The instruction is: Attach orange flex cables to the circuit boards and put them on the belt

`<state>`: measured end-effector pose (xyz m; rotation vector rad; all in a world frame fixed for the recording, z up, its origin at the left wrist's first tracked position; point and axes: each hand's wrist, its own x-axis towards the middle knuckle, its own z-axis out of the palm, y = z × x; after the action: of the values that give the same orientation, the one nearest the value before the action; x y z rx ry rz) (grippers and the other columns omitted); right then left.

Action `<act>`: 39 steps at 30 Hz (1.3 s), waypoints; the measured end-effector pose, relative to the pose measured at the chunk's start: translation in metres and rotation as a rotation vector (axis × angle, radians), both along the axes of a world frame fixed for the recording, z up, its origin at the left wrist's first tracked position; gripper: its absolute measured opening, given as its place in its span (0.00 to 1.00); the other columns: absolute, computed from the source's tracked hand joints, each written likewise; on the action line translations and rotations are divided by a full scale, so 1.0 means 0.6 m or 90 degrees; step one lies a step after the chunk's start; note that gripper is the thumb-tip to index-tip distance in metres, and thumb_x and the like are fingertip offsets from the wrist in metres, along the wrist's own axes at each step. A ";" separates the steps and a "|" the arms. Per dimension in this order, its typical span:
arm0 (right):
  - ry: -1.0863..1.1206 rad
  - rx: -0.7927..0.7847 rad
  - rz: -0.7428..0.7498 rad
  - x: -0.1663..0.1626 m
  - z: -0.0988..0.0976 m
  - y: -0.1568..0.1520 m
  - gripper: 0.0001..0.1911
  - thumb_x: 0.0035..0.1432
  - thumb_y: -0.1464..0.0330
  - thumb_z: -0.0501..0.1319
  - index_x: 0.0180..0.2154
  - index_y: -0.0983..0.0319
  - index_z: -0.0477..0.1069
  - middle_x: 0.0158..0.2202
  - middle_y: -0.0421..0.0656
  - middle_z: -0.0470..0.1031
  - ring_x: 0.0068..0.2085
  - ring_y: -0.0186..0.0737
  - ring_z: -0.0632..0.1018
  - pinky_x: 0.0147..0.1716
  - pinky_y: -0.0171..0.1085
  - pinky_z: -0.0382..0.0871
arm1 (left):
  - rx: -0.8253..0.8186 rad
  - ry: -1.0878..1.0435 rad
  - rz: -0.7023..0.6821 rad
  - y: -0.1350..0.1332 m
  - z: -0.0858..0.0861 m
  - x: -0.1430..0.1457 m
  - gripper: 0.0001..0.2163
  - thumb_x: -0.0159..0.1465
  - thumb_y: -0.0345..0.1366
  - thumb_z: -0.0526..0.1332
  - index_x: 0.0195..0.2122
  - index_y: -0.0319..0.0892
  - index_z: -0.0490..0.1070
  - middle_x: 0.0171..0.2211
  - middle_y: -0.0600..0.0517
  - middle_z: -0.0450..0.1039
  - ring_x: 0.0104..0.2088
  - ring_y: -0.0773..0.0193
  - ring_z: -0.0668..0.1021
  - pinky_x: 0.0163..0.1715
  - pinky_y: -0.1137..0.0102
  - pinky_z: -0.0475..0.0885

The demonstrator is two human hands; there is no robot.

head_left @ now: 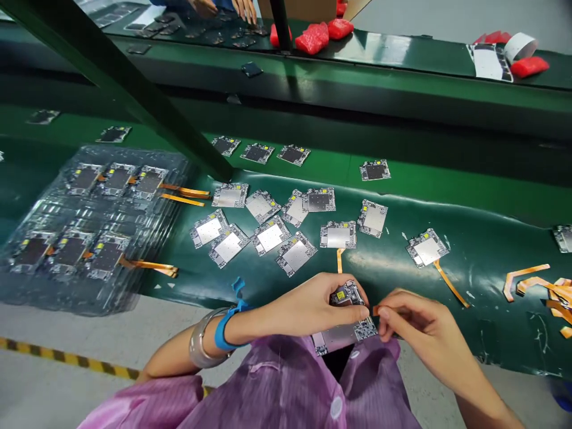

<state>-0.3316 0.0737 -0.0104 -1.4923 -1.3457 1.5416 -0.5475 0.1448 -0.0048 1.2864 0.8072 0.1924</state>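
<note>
- Left hand [324, 300]: thumb and fingers clamp the circuit board [337, 338] at the bench's [388, 268] near edge, apparently steadying it.
- Right hand [415, 319]: fingertips pinch an orange ribbon [376, 310] beside the board's right edge, presumably for fine control.
- Loose ribbons [527, 273]: right, seemingly for right-hand reach.
- Clear tray [111, 211]: left, probably keeping ribboned boards [109, 255] apart.

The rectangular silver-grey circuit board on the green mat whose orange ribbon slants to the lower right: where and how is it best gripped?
Probably pinch the rectangular silver-grey circuit board by its left and right edges, from above: it lies flat, apart from other boards, and its orange ribbon leaves the near edge.
</note>
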 end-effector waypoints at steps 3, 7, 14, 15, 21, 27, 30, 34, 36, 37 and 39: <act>-0.004 -0.034 0.002 -0.008 0.000 0.005 0.15 0.62 0.57 0.63 0.28 0.59 0.76 0.22 0.41 0.78 0.24 0.38 0.80 0.24 0.33 0.74 | 0.001 0.036 -0.029 0.008 0.010 -0.006 0.08 0.64 0.39 0.62 0.38 0.40 0.75 0.27 0.56 0.69 0.27 0.69 0.67 0.25 0.75 0.62; -0.015 -0.060 -0.008 -0.018 0.002 0.007 0.15 0.61 0.58 0.64 0.26 0.59 0.74 0.22 0.40 0.78 0.24 0.38 0.80 0.22 0.31 0.73 | 0.001 0.096 -0.073 0.024 0.020 -0.011 0.07 0.63 0.38 0.61 0.36 0.40 0.73 0.27 0.56 0.69 0.26 0.69 0.67 0.25 0.75 0.62; -0.054 -0.087 0.039 -0.031 -0.001 0.020 0.15 0.64 0.60 0.61 0.26 0.61 0.72 0.23 0.40 0.76 0.26 0.33 0.77 0.24 0.29 0.68 | -0.004 0.123 -0.124 0.045 0.016 -0.022 0.07 0.64 0.39 0.60 0.36 0.41 0.72 0.26 0.58 0.68 0.26 0.71 0.66 0.24 0.75 0.61; -0.055 -0.083 0.049 -0.031 -0.003 0.022 0.16 0.64 0.60 0.61 0.26 0.61 0.72 0.23 0.39 0.75 0.25 0.33 0.76 0.24 0.29 0.67 | -0.004 0.123 -0.127 0.047 0.014 -0.023 0.06 0.64 0.39 0.60 0.35 0.41 0.71 0.26 0.59 0.67 0.25 0.71 0.65 0.23 0.75 0.60; -0.080 -0.085 0.157 -0.025 -0.001 0.044 0.13 0.65 0.63 0.59 0.28 0.60 0.71 0.25 0.38 0.72 0.26 0.32 0.71 0.23 0.31 0.62 | -0.013 0.115 -0.132 0.056 0.010 -0.026 0.06 0.63 0.38 0.60 0.35 0.41 0.72 0.24 0.59 0.67 0.25 0.71 0.66 0.23 0.75 0.60; -0.099 -0.086 0.193 -0.024 0.006 0.065 0.12 0.62 0.66 0.60 0.26 0.60 0.68 0.23 0.36 0.67 0.25 0.31 0.66 0.22 0.31 0.57 | -0.035 0.093 -0.089 0.056 0.007 -0.025 0.05 0.62 0.35 0.62 0.37 0.41 0.74 0.26 0.58 0.70 0.26 0.71 0.68 0.25 0.75 0.62; -0.106 -0.060 0.185 -0.024 0.006 0.068 0.12 0.63 0.66 0.59 0.27 0.60 0.69 0.24 0.36 0.68 0.25 0.32 0.67 0.22 0.31 0.59 | -0.035 0.083 -0.049 0.052 -0.001 -0.023 0.05 0.60 0.36 0.63 0.32 0.40 0.74 0.25 0.58 0.68 0.26 0.71 0.66 0.25 0.75 0.61; -0.124 0.000 0.202 -0.025 -0.001 0.063 0.12 0.65 0.67 0.59 0.28 0.59 0.71 0.25 0.37 0.71 0.26 0.32 0.72 0.23 0.31 0.63 | -0.044 0.088 -0.016 0.047 -0.020 -0.015 0.04 0.55 0.33 0.65 0.27 0.39 0.72 0.22 0.60 0.63 0.25 0.72 0.63 0.23 0.75 0.57; -0.172 0.102 0.174 -0.027 -0.010 0.052 0.09 0.67 0.68 0.59 0.32 0.58 0.73 0.28 0.37 0.73 0.28 0.34 0.74 0.25 0.32 0.67 | -0.052 0.085 0.006 0.046 -0.029 -0.011 0.04 0.55 0.32 0.66 0.27 0.39 0.72 0.21 0.60 0.62 0.24 0.72 0.63 0.22 0.75 0.56; -0.222 0.187 0.124 -0.029 -0.015 0.043 0.07 0.67 0.69 0.60 0.35 0.58 0.75 0.29 0.38 0.73 0.30 0.35 0.75 0.27 0.34 0.69 | -0.046 0.079 0.024 0.044 -0.032 -0.009 0.04 0.56 0.33 0.66 0.27 0.39 0.72 0.21 0.60 0.63 0.24 0.72 0.64 0.22 0.76 0.57; -0.349 0.388 -0.026 -0.035 -0.025 0.022 0.05 0.64 0.71 0.64 0.42 0.58 0.76 0.34 0.42 0.74 0.35 0.40 0.76 0.34 0.38 0.71 | -0.008 0.076 0.071 0.038 -0.032 -0.005 0.08 0.59 0.38 0.65 0.27 0.39 0.73 0.22 0.58 0.67 0.24 0.71 0.66 0.24 0.75 0.60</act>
<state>-0.3528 0.0871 -0.0251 -1.5572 -1.8562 0.5961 -0.5506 0.1674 -0.0242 1.2508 0.9810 0.2008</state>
